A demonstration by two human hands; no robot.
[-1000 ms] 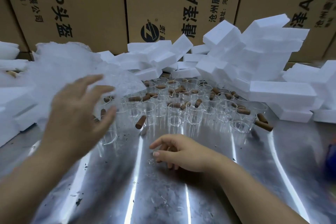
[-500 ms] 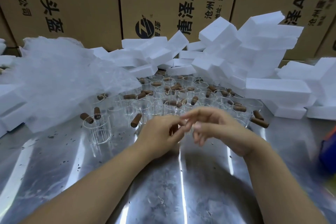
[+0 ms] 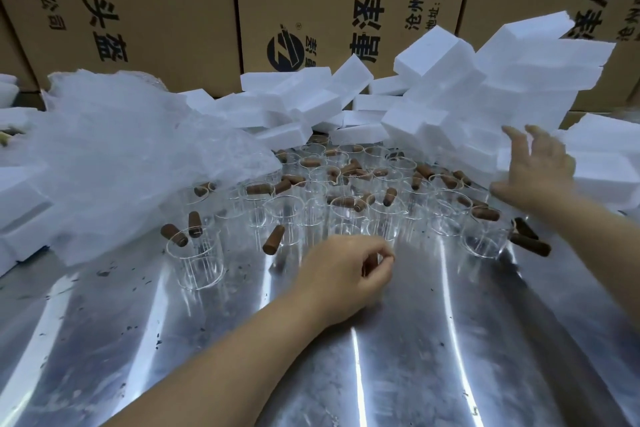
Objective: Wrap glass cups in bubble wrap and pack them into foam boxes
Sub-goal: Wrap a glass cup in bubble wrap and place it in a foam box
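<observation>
Packing warehouse: printed cardboard cartons (image 3: 145,10) stacked behind a steel table (image 3: 433,340); on it, foam boxes (image 3: 519,80), bubble wrap (image 3: 114,149), massed glass cups (image 3: 346,204).

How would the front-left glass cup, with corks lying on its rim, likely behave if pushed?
The glass cup looks thin-walled and clear, so probably fragile and light. On the shiny metal table it would likely slide. The two corks on its rim would probably roll off.
</observation>
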